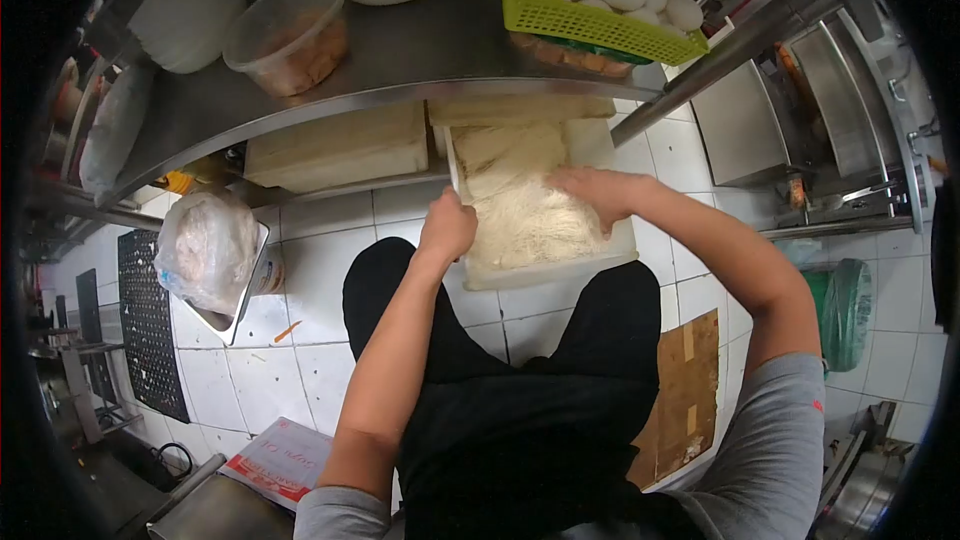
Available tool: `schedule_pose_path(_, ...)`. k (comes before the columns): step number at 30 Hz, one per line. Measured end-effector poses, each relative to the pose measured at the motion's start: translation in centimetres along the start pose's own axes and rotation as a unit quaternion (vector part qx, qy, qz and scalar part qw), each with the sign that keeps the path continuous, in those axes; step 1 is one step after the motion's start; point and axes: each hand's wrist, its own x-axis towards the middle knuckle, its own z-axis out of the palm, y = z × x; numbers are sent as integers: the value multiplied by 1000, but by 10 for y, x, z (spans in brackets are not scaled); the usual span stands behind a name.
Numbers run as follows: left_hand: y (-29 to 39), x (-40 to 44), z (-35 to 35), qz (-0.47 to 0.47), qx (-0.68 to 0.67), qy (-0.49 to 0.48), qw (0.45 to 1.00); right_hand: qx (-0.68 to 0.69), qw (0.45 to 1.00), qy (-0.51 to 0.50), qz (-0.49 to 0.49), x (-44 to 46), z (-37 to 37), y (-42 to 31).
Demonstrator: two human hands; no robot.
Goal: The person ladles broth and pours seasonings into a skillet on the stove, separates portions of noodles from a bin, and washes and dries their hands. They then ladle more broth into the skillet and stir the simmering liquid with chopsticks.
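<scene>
A pale plastic bin (545,275) is pulled partway out from under the steel counter, between my knees. Inside it lies a cream-coloured powder that looks like flour (515,215), heaped unevenly and smoother toward the back. My left hand (447,227) is closed on the bin's left rim. Over the right part of the powder is my right hand (600,192), fingers stretched out and apart, touching or just above the surface. It holds nothing that I can see.
Above the bin, the steel counter (420,50) carries a green basket (600,20) of eggs and a clear tub (290,40). Another closed bin (340,145) sits beside mine. At left stands a container with a plastic bag (208,245); flattened cardboard (685,390) lies at right.
</scene>
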Motion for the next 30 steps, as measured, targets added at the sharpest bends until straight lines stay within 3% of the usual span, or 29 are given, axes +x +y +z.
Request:
schedule_pose_path(4, 18, -12, -13, -35, -17, -19, 999, 27, 999, 10, 32, 9, 34, -10)
schedule_pose_path(5, 18, -12, -12, -33, -17, -20, 999, 63, 992, 106, 11, 21, 62, -7)
schedule_pose_path(8, 11, -9, -6, -17, -2, -2, 1000, 87, 974, 209, 17, 43, 98, -1)
schedule_pose_path(15, 7, -7, -10, -14, -10, -5, 1000, -46, 994, 63, 80, 17, 25, -26)
schedule_pose_path(18, 3, -6, -3, -8, 3, -3, 1000, -22, 992, 127, -7, -1, 5, -29)
schedule_pose_path(21, 11, -8, -7, -11, -11, -5, 1000, -37, 952, 260, -158, 28, 37, -26)
schedule_pose_path(24, 15, -12, -10, -21, -11, -9, 1000, -17, 977, 183, -106, 50, 47, -51)
schedule_pose_path(27, 7, -10, -6, -18, 1, -18, 1000, 18, 968, 247, -43, 69, 75, -39)
schedule_pose_path(30, 14, -11, -13, -28, -9, -26, 999, 146, 942, 297, -54, 61, 67, -18)
